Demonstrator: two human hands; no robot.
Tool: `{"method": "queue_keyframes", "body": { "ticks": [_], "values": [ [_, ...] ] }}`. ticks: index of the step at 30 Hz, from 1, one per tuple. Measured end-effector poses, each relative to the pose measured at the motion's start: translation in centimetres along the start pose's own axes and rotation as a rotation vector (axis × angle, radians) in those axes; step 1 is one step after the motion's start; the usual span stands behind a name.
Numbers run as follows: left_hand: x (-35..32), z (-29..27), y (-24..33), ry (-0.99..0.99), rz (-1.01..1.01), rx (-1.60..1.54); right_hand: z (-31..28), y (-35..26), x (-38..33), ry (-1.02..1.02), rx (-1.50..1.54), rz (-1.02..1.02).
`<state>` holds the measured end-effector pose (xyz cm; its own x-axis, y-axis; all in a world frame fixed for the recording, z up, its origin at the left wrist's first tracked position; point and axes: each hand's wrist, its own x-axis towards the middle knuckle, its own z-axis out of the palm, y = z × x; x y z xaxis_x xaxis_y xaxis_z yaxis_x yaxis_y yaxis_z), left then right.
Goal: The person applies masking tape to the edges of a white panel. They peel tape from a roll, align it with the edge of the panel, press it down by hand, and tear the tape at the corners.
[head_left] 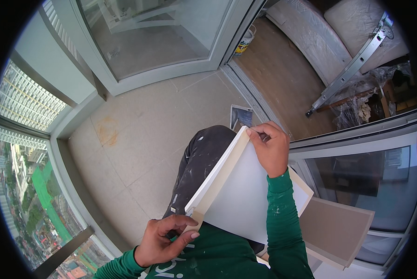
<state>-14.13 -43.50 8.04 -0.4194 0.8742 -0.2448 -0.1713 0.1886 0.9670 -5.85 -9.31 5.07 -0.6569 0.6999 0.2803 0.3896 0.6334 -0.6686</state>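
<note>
A white panel [245,200] with a raised edge lies tilted across my lap. A beige strip of masking tape [224,179] runs along that edge. At the near end, my left hand [164,238] pinches the tape's loose end between thumb and fingers. My right hand [270,148] grips the panel's far corner, its thumb pressed on the tape there; some of its fingers are hidden behind the corner. More beige tape [301,188] borders the panel's right side.
A beige board [336,228] stands at my right by a glass door. Behind the panel's far corner lies a printed packet [241,116] on the tiled floor [139,125]. Past the door track are a ladder [348,69], plastic-wrapped furniture [311,32] and a bucket [245,41]. Windows line the left.
</note>
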Motion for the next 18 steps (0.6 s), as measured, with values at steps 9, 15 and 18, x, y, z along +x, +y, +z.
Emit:
{"method": "queue_keyframes", "body": {
  "ticks": [9, 15, 18],
  "values": [
    [-0.09, 0.11, -0.21, -0.030, 0.009, -0.023, -0.07, -0.04, 0.02, -0.010, 0.009, 0.010],
    [-0.13, 0.29, -0.42, -0.043, 0.017, -0.007, -0.05, 0.00, -0.01, -0.008, 0.000, 0.003],
    [-0.14, 0.29, -0.44, -0.041, 0.021, -0.006, -0.05, -0.07, -0.02, -0.006, 0.005, 0.008]
  ]
}}
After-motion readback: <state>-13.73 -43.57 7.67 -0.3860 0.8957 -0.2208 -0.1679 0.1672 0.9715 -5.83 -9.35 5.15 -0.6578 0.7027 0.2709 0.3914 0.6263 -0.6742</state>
